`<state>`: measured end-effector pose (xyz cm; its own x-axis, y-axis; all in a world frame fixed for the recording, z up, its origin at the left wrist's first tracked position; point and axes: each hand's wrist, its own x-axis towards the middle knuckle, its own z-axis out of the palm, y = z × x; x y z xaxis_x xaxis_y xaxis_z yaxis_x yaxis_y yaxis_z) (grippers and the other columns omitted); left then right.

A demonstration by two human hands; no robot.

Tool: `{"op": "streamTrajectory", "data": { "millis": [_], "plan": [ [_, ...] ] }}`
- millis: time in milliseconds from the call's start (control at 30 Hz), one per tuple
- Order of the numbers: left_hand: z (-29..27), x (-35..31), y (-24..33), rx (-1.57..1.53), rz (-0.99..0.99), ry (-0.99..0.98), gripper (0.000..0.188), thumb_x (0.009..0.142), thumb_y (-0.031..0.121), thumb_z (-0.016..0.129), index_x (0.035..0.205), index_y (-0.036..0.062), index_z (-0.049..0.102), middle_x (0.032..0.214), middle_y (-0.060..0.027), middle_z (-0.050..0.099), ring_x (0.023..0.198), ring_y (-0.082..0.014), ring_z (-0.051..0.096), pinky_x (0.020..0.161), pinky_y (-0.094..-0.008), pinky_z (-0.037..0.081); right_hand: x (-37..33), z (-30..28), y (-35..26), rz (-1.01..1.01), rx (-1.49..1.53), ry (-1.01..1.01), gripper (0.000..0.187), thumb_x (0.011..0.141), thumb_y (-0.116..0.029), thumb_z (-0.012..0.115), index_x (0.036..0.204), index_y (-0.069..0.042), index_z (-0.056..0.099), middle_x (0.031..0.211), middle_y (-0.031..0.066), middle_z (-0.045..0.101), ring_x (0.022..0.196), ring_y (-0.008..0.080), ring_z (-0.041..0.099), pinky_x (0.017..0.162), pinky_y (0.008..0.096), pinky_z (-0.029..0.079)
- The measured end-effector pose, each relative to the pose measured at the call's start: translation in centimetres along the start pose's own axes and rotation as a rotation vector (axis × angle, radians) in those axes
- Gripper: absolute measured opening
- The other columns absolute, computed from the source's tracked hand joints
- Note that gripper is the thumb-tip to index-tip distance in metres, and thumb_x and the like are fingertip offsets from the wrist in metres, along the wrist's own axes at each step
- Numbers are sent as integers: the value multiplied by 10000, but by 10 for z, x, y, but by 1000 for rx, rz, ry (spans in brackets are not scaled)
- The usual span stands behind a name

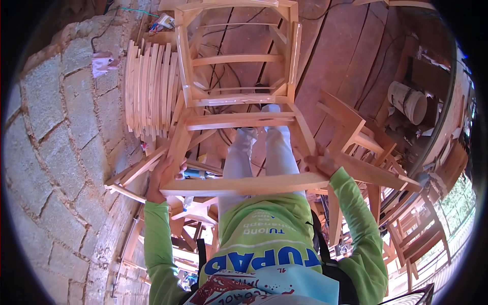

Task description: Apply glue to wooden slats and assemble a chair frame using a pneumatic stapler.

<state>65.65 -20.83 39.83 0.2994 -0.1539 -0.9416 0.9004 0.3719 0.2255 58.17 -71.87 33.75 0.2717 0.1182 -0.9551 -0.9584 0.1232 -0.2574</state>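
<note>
Wide apart, my left hand (161,175) and right hand (321,161) clasp the wooden chair frame (239,120) at its near corners, neither closer, its long axis running straight ahead of me.

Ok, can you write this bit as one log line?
left hand: holds wooden chair frame, left side | right hand: holds same frame, right side | nearby: wooden slats, white bucket

The left hand (161,179) and right hand (322,163) hold a wooden chair frame (239,100) by opposite sides of its back (244,184), its seat frame (239,59) reaching away over the reddish floor (333,61). Far left, curved slats (151,89) are stacked beside a block wall (73,137); far right is a white bucket (405,101).
</note>
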Motion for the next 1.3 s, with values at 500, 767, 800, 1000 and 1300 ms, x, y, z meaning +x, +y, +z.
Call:
{"op": "streamTrajectory", "data": {
  "millis": [500, 767, 800, 1000, 1300],
  "plan": [
    [-5, 2, -15, -2, 36, 2, 498, 978, 286, 622, 1394, 57, 473, 1130, -151, 642, 896, -207, 622, 609, -260, 486, 1, -9, -1, -12, 61, -86, 719, 800, -29, 736, 1448, -34, 423, 982, 98, 643, 631, 193, 633, 569, 327, 579],
    [6, -3, -49, -145, -1, 6, 445, 977, 250, 636, 1374, 89, 514, 1105, -109, 640, 902, -201, 611, 616, -261, 467, -12, -20, -19, 13, -46, -57, 810, 768, -115, 758, 1500, -70, 413, 1081, 69, 605, 753, 170, 644, 650, 307, 580],
    [4, -4, -50, -150, 5, 8, 445, 977, 250, 636, 1374, 89, 514, 1105, -109, 640, 902, -201, 611, 616, -261, 467, -13, -20, -18, 22, -49, -64, 810, 768, -115, 758, 1500, -70, 413, 1081, 69, 605, 753, 170, 644, 650, 307, 580],
    [3, -1, -58, -154, -3, -15, 452, 985, 253, 631, 1384, 84, 504, 1082, -98, 640, 894, -196, 611, 614, -250, 479, -10, -34, -16, 16, -48, -64, 806, 780, -124, 758, 1503, -74, 404, 1085, 58, 601, 759, 163, 642, 658, 310, 578],
    [-2, 2, -65, -181, 14, 35, 396, 982, 232, 640, 1327, 84, 514, 1050, -114, 636, 872, -198, 616, 594, -256, 489, -5, -39, -12, 36, -68, -63, 826, 783, -33, 728, 1525, -99, 371, 1128, 101, 581, 816, 216, 643, 624, 342, 594]
  ]
}}
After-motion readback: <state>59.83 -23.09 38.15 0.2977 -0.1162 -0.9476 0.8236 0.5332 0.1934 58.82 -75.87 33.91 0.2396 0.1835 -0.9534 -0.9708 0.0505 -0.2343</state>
